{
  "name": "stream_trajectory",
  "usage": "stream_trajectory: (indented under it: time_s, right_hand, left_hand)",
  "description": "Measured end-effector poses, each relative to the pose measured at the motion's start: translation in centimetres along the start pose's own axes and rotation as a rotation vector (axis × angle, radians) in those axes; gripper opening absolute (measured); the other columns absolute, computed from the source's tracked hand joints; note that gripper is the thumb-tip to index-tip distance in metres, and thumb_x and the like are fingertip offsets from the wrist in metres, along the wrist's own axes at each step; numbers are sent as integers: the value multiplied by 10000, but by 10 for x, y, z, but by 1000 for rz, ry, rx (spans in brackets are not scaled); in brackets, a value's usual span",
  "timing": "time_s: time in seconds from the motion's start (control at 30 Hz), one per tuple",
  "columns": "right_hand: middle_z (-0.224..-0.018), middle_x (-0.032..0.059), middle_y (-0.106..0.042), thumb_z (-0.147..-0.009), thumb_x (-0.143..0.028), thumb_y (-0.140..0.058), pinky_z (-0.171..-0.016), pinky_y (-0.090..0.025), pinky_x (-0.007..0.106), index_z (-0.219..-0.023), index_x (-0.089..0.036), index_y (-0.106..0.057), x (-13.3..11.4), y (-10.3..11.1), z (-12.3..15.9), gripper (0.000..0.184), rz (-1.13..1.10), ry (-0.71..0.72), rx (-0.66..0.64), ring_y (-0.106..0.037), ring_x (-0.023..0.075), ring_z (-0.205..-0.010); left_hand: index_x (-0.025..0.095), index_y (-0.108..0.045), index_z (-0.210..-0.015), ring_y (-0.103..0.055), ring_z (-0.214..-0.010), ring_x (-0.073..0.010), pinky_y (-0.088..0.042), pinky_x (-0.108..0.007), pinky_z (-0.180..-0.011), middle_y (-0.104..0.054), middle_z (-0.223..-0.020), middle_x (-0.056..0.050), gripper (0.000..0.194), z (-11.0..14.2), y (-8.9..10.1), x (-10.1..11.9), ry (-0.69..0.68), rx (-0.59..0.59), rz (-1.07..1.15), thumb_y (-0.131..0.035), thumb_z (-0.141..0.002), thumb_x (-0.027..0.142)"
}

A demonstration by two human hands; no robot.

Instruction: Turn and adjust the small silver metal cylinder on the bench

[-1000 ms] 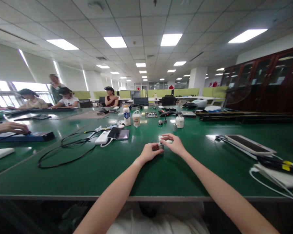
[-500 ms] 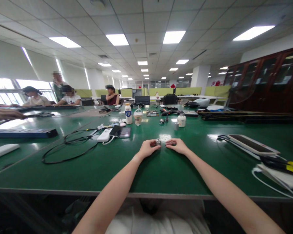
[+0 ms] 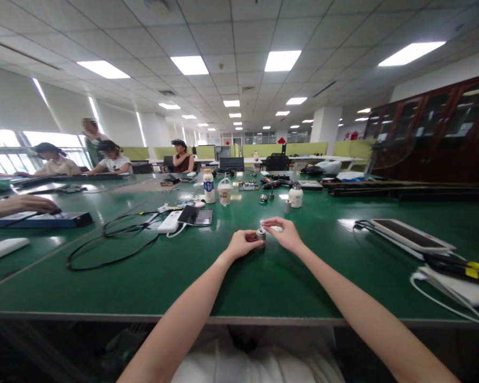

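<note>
A small silver metal cylinder (image 3: 261, 235) stands upright on the green table (image 3: 295, 287), with a round opening or fitting on its top. My left hand (image 3: 241, 244) is closed around its left side, thumb in front. Just above the cylinder's upper right edge, the thumb and fingertips of my right hand (image 3: 285, 234) come together in a pinch. Whatever they hold, if anything, is too small to make out. Farther back, a grey cylinder (image 3: 287, 206) stands beside a white jar (image 3: 296, 197).
Left of my hands lie a white power bank (image 3: 170, 222), a phone (image 3: 203, 217) and looped black cable. A bottle (image 3: 209, 186) and a plastic cup (image 3: 224, 192) stand behind. Another person's hand (image 3: 32, 204) rests over a blue power strip (image 3: 77, 219). A tablet-like device (image 3: 413, 235) lies right.
My right hand has moved up and left, from beside the cylinder to its top, its fingertips closing. My left hand keeps its hold. Another person's hand has reached farther right over the power strip.
</note>
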State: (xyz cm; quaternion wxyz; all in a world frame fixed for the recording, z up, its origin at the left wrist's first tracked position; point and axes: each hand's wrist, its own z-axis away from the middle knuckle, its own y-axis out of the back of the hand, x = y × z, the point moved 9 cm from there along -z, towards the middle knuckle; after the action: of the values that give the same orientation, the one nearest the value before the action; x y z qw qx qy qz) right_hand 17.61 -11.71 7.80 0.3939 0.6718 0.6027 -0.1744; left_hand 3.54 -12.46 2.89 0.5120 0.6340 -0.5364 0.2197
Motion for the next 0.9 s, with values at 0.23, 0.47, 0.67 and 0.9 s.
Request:
stream_trajectory:
  time_s: [0.23, 0.47, 0.67, 0.9]
  right_hand:
    - [-873, 47, -773, -765, -257, -689, -838, -572, 380, -871, -209, -730, -7, -10, 4, 123, 39, 34, -33, -733, 217, -835]
    - [-864, 45, -773, -755, -264, -701, -805, -570, 357, -867, -209, -726, -9, -7, 4, 127, 73, 20, -38, -734, 216, -811]
    - [-704, 35, -754, -764, -322, -709, -766, -553, 364, -932, -197, -705, -5, 3, 4, 210, 116, -34, 55, -729, 229, -716]
    - [-822, 55, -775, -734, -311, -740, -803, -554, 353, -1007, -201, -673, -6, 4, 7, 302, 86, -52, 56, -741, 233, -811]
  left_hand:
    - [126, -739, -1045, -724, -838, -229, -566, -330, -813, -776, -922, -81, 414, 1, -7, 4, -9, -42, 14, -779, -698, 347]
    - [120, -743, -1030, -730, -851, -244, -569, -339, -821, -778, -920, -90, 413, 2, -8, 3, 1, -46, 32, -783, -689, 350]
    - [124, -738, -1050, -732, -874, -245, -570, -346, -843, -775, -955, -98, 438, 1, -9, 2, 5, -52, 59, -791, -677, 348]
    - [131, -740, -1054, -734, -867, -249, -575, -346, -834, -778, -936, -95, 451, 0, -9, -1, 10, -53, 64, -797, -671, 363]
